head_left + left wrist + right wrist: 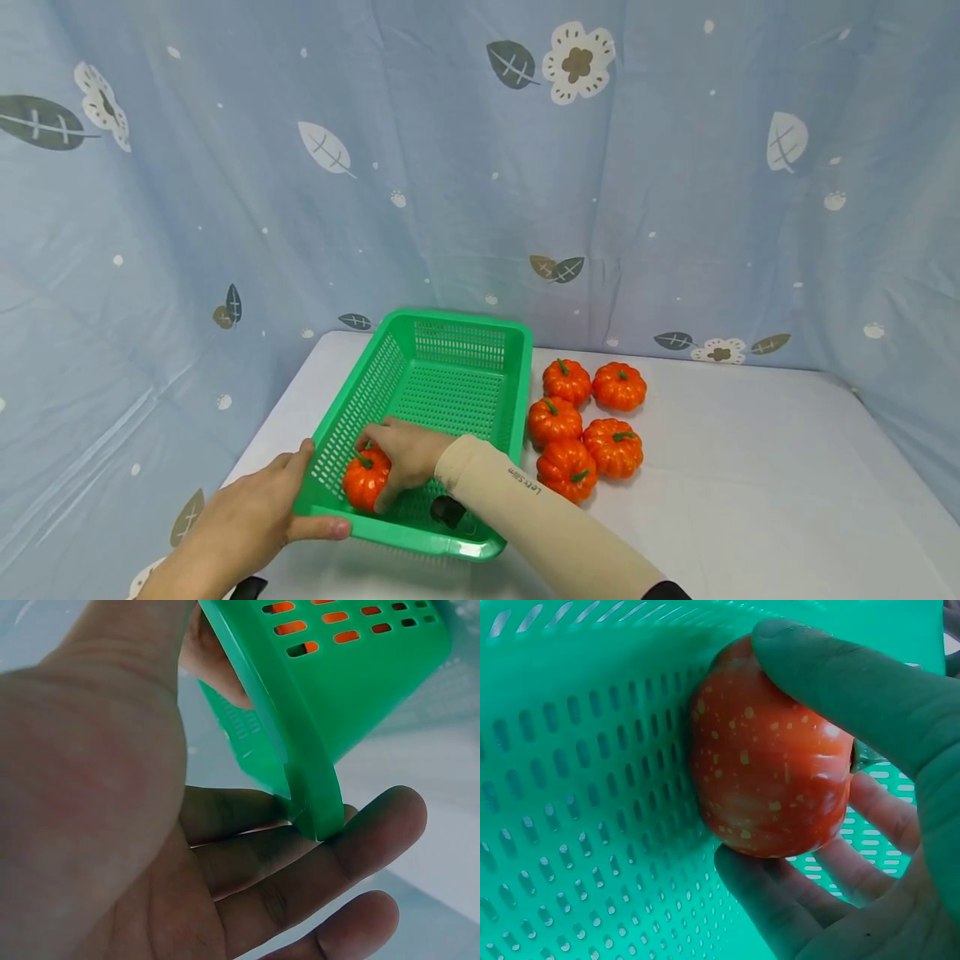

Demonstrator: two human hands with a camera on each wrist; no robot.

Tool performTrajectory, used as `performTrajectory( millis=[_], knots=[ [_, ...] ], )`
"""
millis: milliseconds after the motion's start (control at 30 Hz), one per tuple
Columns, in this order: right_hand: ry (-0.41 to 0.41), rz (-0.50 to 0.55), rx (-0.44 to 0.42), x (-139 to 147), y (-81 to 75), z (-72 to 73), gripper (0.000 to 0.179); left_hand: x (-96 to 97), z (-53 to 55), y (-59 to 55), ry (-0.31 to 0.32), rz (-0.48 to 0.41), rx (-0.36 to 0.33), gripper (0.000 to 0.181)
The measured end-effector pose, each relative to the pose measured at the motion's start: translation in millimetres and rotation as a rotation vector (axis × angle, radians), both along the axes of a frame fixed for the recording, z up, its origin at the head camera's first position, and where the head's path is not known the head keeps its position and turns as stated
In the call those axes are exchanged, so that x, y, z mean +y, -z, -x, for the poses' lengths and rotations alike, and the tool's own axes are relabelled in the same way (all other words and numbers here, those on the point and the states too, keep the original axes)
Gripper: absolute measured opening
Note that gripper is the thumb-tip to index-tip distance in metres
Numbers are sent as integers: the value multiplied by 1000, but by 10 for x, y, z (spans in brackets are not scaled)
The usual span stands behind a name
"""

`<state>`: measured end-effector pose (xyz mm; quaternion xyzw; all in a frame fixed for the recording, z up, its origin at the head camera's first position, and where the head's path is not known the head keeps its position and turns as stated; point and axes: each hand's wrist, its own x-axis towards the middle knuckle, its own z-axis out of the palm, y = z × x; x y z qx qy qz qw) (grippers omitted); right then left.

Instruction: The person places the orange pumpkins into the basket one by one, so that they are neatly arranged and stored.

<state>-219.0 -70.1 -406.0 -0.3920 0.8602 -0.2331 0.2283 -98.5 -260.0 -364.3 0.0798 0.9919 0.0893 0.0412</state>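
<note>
A small orange pumpkin [366,481] with a green stem sits in the near left corner of a green plastic basket [431,542]. My right hand [408,454] reaches into the basket and holds this pumpkin. In the right wrist view, the thumb lies on one side of the pumpkin [772,765] and the fingertips on the other, close to the slotted wall. My left hand [258,508] is at the basket's near left corner. The left wrist view shows its fingers [300,892] nearly straight, touching the rim [319,802].
Several more orange pumpkins [613,448] stand grouped on the white table [735,475], just right of the basket. A blue patterned curtain [450,167] hangs behind the table and along its left side.
</note>
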Motion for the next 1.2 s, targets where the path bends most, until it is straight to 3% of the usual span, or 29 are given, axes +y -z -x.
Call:
performTrajectory(
  millis=[533, 767, 967, 1200],
  knots=[
    [-21, 46, -1, 67, -74, 8, 91, 10, -9, 2, -4, 11, 12, 125],
    [4, 72, 6, 185, -212, -24, 83, 4, -19, 8, -9, 8, 15, 125],
    [-26, 120, 45, 325, -341, 0, 78, 2, -17, 15, -26, -12, 2, 127],
    [4, 211, 68, 574, -507, -6, 75, -22, -31, 23, -54, -35, -44, 128]
  ],
)
